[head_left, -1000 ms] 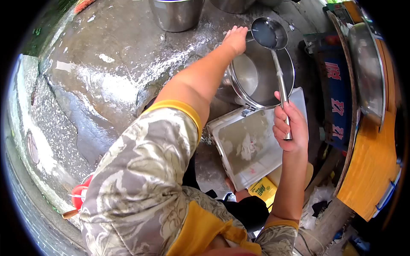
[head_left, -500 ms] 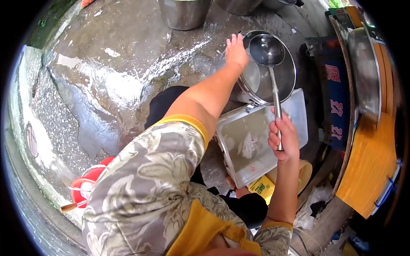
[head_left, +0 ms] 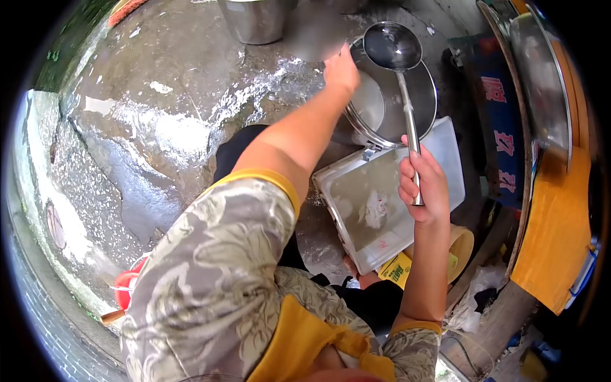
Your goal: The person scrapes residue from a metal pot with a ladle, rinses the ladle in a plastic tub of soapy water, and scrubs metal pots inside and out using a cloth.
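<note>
My right hand (head_left: 425,181) is wrapped around the metal handle of a large ladle (head_left: 393,48). The ladle's round bowl hangs over the far part of a wide metal pot (head_left: 428,111). A clear liquid or shine shows in the bowl. My left hand (head_left: 342,71) is at the pot's left rim with its fingers curled; what they close on is hidden. Inside the pot, on the left, lies a pale round surface. Just below the pot sits a white plastic bin (head_left: 455,165) with cloudy water and a crumpled white piece (head_left: 374,210) in it.
A metal bucket (head_left: 254,25) stands at the back, beside a blurred grey patch. To the right are a blue sign (head_left: 503,140) and an orange board (head_left: 554,223). A yellow container (head_left: 396,268) and a red bucket (head_left: 124,286) are nearby. The floor (head_left: 165,127) is wet.
The ladle has moved farther away, its bowl now nearer the pot's far rim. My left hand stays by the left rim, its fingers more curled. The view has shifted slightly.
</note>
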Demonstrator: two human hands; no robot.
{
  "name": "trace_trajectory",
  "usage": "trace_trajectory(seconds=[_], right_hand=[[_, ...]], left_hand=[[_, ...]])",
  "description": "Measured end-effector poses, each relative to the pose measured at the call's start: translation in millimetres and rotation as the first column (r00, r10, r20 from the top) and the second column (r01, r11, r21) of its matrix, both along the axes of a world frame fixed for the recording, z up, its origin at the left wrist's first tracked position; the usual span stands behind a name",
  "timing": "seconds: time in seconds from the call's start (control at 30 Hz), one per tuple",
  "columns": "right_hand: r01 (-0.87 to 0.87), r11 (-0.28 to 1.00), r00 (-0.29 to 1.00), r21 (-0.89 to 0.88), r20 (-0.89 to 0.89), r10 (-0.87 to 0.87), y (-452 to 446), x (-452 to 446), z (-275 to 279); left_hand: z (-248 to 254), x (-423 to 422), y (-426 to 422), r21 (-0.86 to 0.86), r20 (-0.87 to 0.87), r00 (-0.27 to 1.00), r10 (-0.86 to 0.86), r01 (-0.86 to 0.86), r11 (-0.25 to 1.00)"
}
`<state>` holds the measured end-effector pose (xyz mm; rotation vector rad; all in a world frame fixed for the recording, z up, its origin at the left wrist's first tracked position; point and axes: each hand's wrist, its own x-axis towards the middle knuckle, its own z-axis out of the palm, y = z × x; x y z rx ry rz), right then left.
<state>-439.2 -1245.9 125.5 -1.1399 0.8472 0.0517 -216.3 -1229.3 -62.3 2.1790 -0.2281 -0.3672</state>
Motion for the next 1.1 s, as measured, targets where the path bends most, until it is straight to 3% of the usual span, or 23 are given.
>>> trace_trajectory(seconds=[0.07,0.1,0.2,0.27,0.3,0.33,0.37,0.4,0.43,0.47,0.53,0.7,0.73,0.83,0.87,0.9,1.0,1.03,1.1], right_hand=[[0.020,1.000,1.000,0.019,0.001,-0.020,1,-6,3],[0.013,1.000,1.000,0.013,-0.005,-0.013,0,-7,4],[0.022,1.000,1.000,-0.007,-0.022,-0.022,-2,-8,10],[0.031,0.999,0.999,-0.008,-0.032,-0.032,-4,-5,10],[0.025,1.000,0.999,-0.014,-0.026,-0.026,-6,-3,9],[0.019,1.000,1.000,-0.021,-0.014,-0.019,-8,0,9],[0.022,1.000,1.000,-0.019,-0.012,-0.022,-8,5,9],[0.011,0.999,1.000,-0.050,-0.011,-0.011,-5,9,9],[-0.001,0.997,1.000,-0.080,-0.012,0.000,-3,15,7],[0.000,0.997,1.000,-0.074,-0.014,-0.001,-1,20,5],[-0.057,0.983,0.998,-0.177,-0.001,0.058,0,32,-1],[-0.034,0.995,0.999,-0.093,0.024,0.036,-8,64,-12],[-0.037,0.997,0.998,-0.069,0.043,0.040,-10,68,-14],[-0.095,0.971,0.995,-0.218,0.001,0.098,-13,80,-20],[-0.093,0.972,0.996,-0.216,-0.003,0.095,-14,83,-24],[-0.128,0.935,0.992,-0.330,-0.034,0.123,-16,84,-29],[-0.160,0.849,0.987,-0.504,-0.090,0.133,-19,86,-38],[-0.166,0.806,0.986,-0.569,-0.116,0.121,-19,82,-40],[-0.133,0.836,0.991,-0.533,-0.085,0.103,-20,71,-38]], left_hand=[[10,26,-4,0.035,0.120,0.983,-0.139,0.136,0.990],[-12,46,-18,-0.010,0.216,0.974,-0.071,0.075,0.997],[-15,64,-20,0.072,0.258,0.960,-0.108,0.092,0.993],[-25,64,-18,-0.228,0.330,0.942,0.066,0.012,0.974],[-49,77,-25,-0.222,0.330,0.942,0.061,0.015,0.975],[-87,100,-39,-0.475,0.147,0.977,0.155,-0.067,0.877],[-84,102,-34,-0.688,-0.137,0.985,0.102,-0.169,0.706],[-91,107,-33,-0.794,-0.406,0.913,0.029,-0.369,0.484],[-117,129,-35,-0.780,-0.423,0.904,0.057,-0.396,0.486],[-142,136,-46,-0.814,-0.245,0.962,0.118,-0.270,0.515],[-157,138,-52,-0.820,-0.058,0.984,0.168,-0.143,0.554],[-127,130,-36,-0.625,0.154,0.987,0.051,0.057,0.778],[-104,120,-32,-0.805,-0.447,0.887,0.114,-0.454,0.381],[-85,116,-30,-0.778,-0.363,0.910,0.200,-0.415,0.471],[-99,122,-37,-0.769,-0.367,0.901,0.230,-0.433,0.469],[-107,126,-41,-0.767,-0.369,0.901,0.229,-0.435,0.472],[-108,125,-39,-0.778,-0.533,0.836,0.130,-0.545,0.312],[-106,121,-36,-0.775,-0.533,0.837,0.123,-0.542,0.325],[-63,113,-22,-0.586,-0.199,0.943,0.268,-0.334,0.739]])
